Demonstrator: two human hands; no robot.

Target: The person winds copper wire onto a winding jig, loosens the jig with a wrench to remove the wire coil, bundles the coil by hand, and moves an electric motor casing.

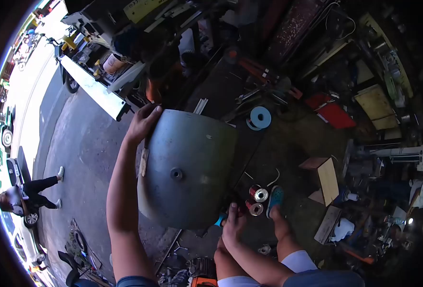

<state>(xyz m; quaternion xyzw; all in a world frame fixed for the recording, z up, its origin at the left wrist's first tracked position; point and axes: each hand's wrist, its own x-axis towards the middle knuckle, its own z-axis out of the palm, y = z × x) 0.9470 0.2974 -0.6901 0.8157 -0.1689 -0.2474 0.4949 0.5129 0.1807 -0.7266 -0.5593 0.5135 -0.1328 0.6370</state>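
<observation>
A large, rounded grey metal tank with a small round fitting stands in front of me. My left hand is closed around its upper left edge, thumb on top. Beside the tank's lower right edge, my right hand has curled fingers; whatever they grip is hidden. Two open cans with metal rims, an upper can and a lower can, are on the floor just right of that hand. A small blue patch shows by the right hand, too covered to identify.
My foot in a teal clog is beside the cans. A light-blue spool lies beyond the tank. At right are a wooden box, a red folder-like object and cluttered tools. A person is at far left, near parked vehicles.
</observation>
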